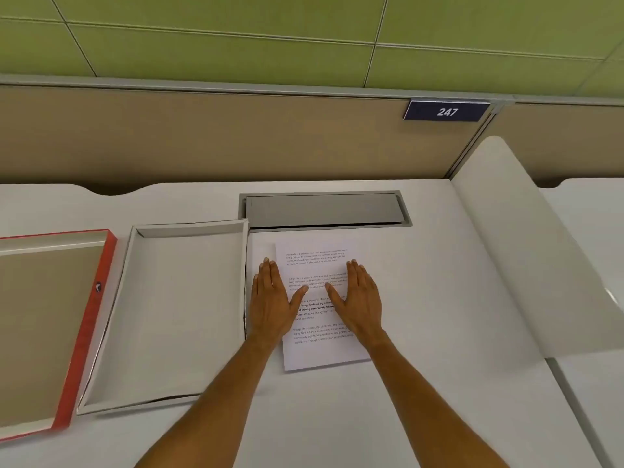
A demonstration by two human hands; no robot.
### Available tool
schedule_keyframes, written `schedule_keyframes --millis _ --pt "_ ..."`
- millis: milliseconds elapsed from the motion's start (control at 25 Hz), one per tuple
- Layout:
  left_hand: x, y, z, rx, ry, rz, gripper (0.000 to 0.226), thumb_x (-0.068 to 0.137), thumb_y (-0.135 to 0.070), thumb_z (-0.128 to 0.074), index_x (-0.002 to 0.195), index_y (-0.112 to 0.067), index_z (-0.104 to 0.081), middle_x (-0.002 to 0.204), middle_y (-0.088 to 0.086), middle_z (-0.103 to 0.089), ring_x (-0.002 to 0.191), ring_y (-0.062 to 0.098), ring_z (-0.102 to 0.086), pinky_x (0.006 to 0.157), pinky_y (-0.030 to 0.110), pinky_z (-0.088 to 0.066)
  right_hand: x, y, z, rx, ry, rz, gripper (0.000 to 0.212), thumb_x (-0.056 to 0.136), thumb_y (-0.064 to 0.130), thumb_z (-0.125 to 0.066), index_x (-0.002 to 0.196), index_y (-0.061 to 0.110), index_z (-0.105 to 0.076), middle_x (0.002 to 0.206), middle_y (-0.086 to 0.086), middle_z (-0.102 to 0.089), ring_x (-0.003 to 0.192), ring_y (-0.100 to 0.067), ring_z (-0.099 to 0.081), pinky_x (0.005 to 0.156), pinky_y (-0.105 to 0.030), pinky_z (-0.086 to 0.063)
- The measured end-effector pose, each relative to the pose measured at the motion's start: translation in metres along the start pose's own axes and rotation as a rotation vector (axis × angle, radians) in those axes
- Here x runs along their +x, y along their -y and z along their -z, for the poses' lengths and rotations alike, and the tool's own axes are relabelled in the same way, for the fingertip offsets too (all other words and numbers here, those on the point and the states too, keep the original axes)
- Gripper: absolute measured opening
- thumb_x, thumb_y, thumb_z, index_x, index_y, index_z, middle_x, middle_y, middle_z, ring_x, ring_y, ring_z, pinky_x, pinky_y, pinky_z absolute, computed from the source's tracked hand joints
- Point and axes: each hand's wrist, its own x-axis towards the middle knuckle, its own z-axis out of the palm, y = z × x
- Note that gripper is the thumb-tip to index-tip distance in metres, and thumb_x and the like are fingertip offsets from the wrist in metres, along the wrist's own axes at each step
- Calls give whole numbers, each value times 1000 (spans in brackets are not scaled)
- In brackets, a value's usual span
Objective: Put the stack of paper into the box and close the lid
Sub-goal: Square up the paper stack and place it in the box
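A stack of white printed paper (320, 349) lies flat on the white desk, slightly turned. My left hand (271, 300) rests flat on its left edge, fingers together and pointing away from me. My right hand (361, 295) lies flat on its right part, thumb spread inward. Neither hand grips anything. An open, empty white box (182, 309) sits just left of the paper. Its red-edged lid (91, 315) lies upside down further left, partly cut off by the frame.
A grey cable-port flap (324, 211) is set into the desk behind the paper. A white curved divider (526, 251) rises along the right side. A tan partition (236, 136) with a "247" plate (446, 111) stands behind the desk.
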Motion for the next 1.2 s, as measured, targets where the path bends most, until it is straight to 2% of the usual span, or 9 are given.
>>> schedule_keyframes --millis 240,360,480,560,640,760,880,1000,1200 --pt "-3 -2 -7 -9 56 54 98 90 -63 -46 157 -7 -1 167 12 -5 154 29 -10 125 39 -12 -4 3 -5 9 35 -99 92 89 68 -41 156 14 -9 165 -3 -11 151 -22 -15 122 -39 -16" --pt "-2 -3 -10 -19 67 57 97 91 -59 -49 157 -6 -1 167 13 -5 154 28 -10 124 38 -11 1 5 -3 63 33 -149 98 87 66 -49 156 10 -7 164 -8 -10 151 -26 -16 121 -41 -21" --pt "-1 -12 -12 -61 46 102 96 91 -52 -57 157 -4 -7 165 16 -13 152 31 -18 123 40 -20 7 10 -1 125 21 -260 106 79 63 -65 151 2 -17 158 -17 -24 144 -32 -29 114 -45 -34" --pt "1 -22 -11 -53 -6 178 93 86 -48 -67 152 -2 -21 156 20 -31 143 34 -35 115 42 -34 13 11 2 140 14 -363 103 70 62 -75 141 0 -31 144 -18 -39 133 -33 -40 104 -46 -41" --pt "5 -31 -6 -48 -27 322 88 78 -48 -76 140 -2 -34 142 19 -43 130 33 -44 102 46 -41 21 10 7 158 46 -460 101 63 61 -81 133 2 -38 136 -17 -43 128 -34 -42 101 -48 -42" --pt "15 -43 5 -191 88 598 94 68 -43 -86 135 -1 -34 139 20 -39 131 36 -41 99 52 -44 34 6 16 227 145 -559 100 58 55 -87 132 7 -40 138 -17 -41 132 -36 -38 106 -53 -36" --pt "24 -56 8 -255 168 708 93 65 -37 -90 132 -2 -36 137 20 -42 126 35 -46 97 50 -47 42 4 21 210 206 -585 103 55 54 -89 133 9 -40 141 -17 -41 134 -37 -37 107 -55 -36" --pt "32 -63 9 -203 220 728 93 63 -40 -90 131 -4 -38 135 19 -47 122 34 -50 97 45 -47 43 2 22 167 228 -595 106 52 58 -88 134 10 -39 142 -17 -41 135 -36 -37 106 -55 -37" --pt "37 -53 13 -194 262 695 89 64 -45 -88 130 -4 -46 132 17 -53 121 32 -54 98 41 -48 43 8 25 150 249 -604 98 54 56 -88 129 13 -44 139 -15 -42 131 -35 -40 103 -52 -40"
